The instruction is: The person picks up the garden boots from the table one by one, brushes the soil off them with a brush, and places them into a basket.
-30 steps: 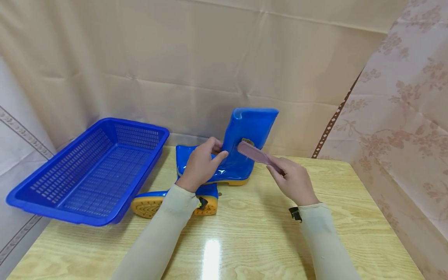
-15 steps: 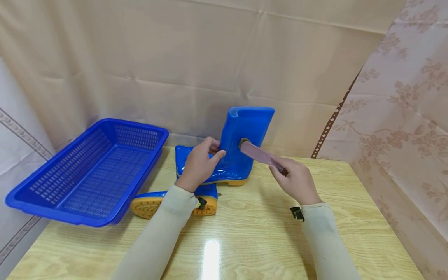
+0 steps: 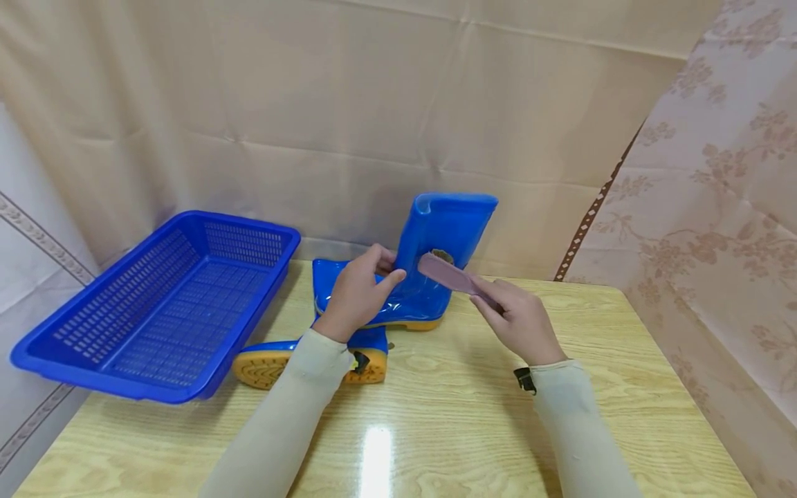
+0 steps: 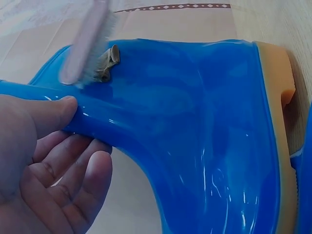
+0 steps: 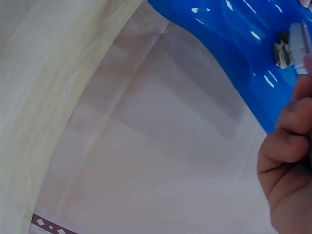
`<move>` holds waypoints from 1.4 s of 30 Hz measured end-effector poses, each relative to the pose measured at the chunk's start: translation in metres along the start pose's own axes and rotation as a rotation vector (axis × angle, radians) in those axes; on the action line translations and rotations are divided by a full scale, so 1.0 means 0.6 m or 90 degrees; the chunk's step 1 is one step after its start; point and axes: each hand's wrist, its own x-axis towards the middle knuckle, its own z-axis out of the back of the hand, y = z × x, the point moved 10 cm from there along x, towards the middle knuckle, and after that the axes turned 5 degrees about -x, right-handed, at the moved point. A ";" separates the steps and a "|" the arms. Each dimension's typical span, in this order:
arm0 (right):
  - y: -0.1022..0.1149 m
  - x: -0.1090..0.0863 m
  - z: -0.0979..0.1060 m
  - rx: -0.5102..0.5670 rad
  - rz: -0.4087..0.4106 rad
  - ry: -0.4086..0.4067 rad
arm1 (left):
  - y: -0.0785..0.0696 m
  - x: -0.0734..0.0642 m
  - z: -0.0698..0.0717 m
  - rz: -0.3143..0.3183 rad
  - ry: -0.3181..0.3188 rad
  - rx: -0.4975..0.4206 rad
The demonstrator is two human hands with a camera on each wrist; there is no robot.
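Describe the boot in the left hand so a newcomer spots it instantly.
On the wood-grain table, look right of the blue basket. There, the left hand grips a glossy blue boot, with a pink brush held in front. Its shaft points up, whereas the other boot lies on its side, patterned sole showing.

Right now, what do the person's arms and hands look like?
The left hand and right hand are bare below long, pale beige fabric sleeves. A small black-and-yellow fitting shows at the left cuff, a black fitting at the right.
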 end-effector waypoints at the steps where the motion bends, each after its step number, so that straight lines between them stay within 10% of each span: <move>1: 0.000 0.000 -0.002 -0.011 -0.005 0.004 | 0.000 0.000 0.000 -0.002 0.000 -0.001; 14: -0.036 -0.004 -0.001 -0.029 -0.113 0.058 | 0.011 0.003 0.005 0.030 -0.026 0.004; 27: 0.010 0.003 -0.002 0.027 0.046 0.035 | 0.013 -0.001 0.007 0.024 -0.025 -0.001; 42: -0.024 0.000 0.002 -0.039 -0.086 0.003 | 0.012 0.002 0.006 0.036 -0.024 -0.002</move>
